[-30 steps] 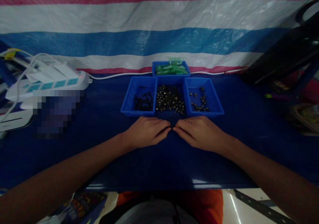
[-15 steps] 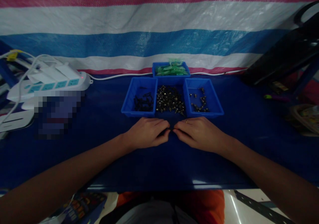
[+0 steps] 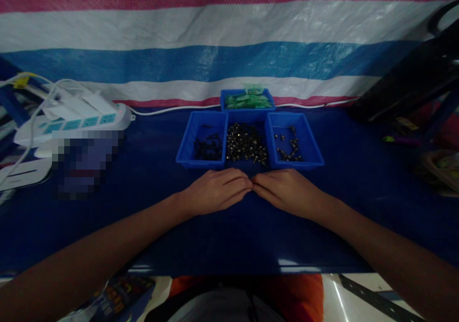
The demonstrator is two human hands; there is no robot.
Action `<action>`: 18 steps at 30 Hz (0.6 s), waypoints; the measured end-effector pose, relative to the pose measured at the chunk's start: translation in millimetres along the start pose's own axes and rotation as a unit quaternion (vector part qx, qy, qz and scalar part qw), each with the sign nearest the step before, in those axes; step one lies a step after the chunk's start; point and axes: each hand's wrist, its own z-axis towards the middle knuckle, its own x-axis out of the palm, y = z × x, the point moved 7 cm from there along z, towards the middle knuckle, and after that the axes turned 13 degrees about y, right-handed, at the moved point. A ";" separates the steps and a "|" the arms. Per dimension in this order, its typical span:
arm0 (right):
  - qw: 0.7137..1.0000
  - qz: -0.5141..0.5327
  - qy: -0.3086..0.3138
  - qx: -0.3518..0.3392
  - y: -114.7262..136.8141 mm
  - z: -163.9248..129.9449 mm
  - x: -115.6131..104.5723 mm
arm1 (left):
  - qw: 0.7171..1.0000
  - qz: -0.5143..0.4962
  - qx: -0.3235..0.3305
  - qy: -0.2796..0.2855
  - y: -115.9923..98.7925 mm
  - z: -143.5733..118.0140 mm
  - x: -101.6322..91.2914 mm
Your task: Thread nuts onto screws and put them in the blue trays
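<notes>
My left hand (image 3: 220, 190) and my right hand (image 3: 287, 191) meet at the fingertips just in front of the bins, both closed in a pinch. Whatever lies between the fingers is hidden. Beyond them, a heap of small metal fittings (image 3: 245, 143) lies between two blue bins. Dark slender parts (image 3: 208, 146) rest in the left blue bin (image 3: 182, 143). A few metal fittings (image 3: 292, 150) are scattered in the right blue bin (image 3: 311, 140).
Behind stands another blue bin (image 3: 247, 108) with green packets (image 3: 247, 99). A white power strip (image 3: 122, 116) with plugged-in chargers sits at the left on the blue table (image 3: 229, 236). A dark cylindrical object (image 3: 394, 83) leans at the right; a striped sheet (image 3: 179, 30) hangs behind.
The small gap between my hands has closed. My left hand has moved right and its thumb and fingers have come together; the right hand has hardly moved.
</notes>
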 end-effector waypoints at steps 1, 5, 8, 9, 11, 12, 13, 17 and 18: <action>1.000 0.000 0.000 0.003 -0.9 0.0 -0.2 | 1.000 -0.006 0.001 0.000 0.6 -0.3 0.3; 1.000 -0.002 -0.003 0.006 -2.6 -0.8 -1.0 | 0.999 -0.052 0.004 0.002 3.7 -1.8 1.0; 1.000 0.004 0.002 0.000 -2.1 -1.0 -0.3 | 0.996 -0.082 0.015 0.008 4.8 -2.1 1.2; 1.000 0.007 0.003 -0.002 -2.0 -0.9 0.1 | 0.996 -0.091 0.021 0.009 4.8 -2.0 1.0; 1.000 0.009 0.006 -0.002 -2.1 -0.7 0.9 | 0.994 -0.102 0.033 0.007 4.4 -1.8 0.5; 1.000 0.009 0.006 0.000 -2.5 -0.5 1.2 | 0.994 -0.104 0.038 0.005 4.2 -1.7 0.0; 1.000 0.010 0.005 0.001 -2.8 -0.4 1.3 | 0.994 -0.101 0.038 0.000 4.0 -1.7 -0.8; 1.000 0.020 0.003 -0.003 -1.8 -0.5 0.4 | 0.996 -0.077 0.019 -0.033 4.4 -2.5 -5.9; 1.000 0.024 0.005 -0.006 -1.2 -0.7 0.1 | 0.997 -0.074 0.012 -0.033 4.8 -2.5 -5.9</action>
